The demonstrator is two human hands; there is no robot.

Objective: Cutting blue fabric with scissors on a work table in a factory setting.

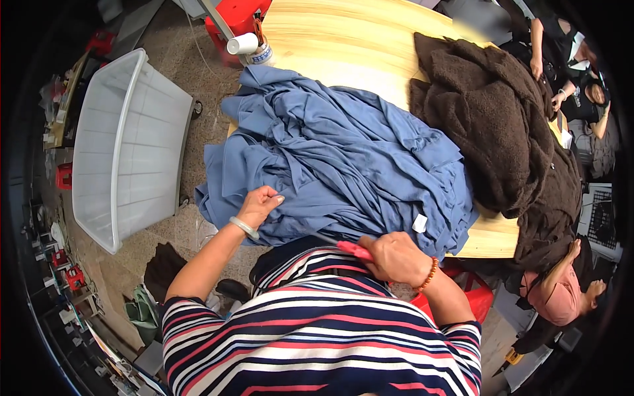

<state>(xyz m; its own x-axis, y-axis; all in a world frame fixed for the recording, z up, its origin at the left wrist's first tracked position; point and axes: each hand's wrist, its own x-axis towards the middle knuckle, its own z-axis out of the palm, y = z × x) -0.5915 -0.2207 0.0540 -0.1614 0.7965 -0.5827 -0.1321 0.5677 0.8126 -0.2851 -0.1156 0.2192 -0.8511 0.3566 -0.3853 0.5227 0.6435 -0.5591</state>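
Observation:
A large heap of blue fabric (343, 145), deeply creased, lies on the table in front of me, with a small white label (419, 224) at its near right. My left hand (261, 206), a pale bangle at its wrist, is over the heap's near left edge. Its thumb and fingers are pinched together; anything between them is too small to make out. Close to my body, at the table's near edge, my right hand (398, 257) is closed around a red-handled tool (354, 250). A thin metal blade points left from the handle; its exact kind does not show.
Dark brown fleecy fabric (489, 119) is piled right of the blue heap on the wooden table (337, 33). A big white wheeled bin (132, 145) stands left. A white cup-like object (242, 44) is at the far left corner. Other people sit along the right side.

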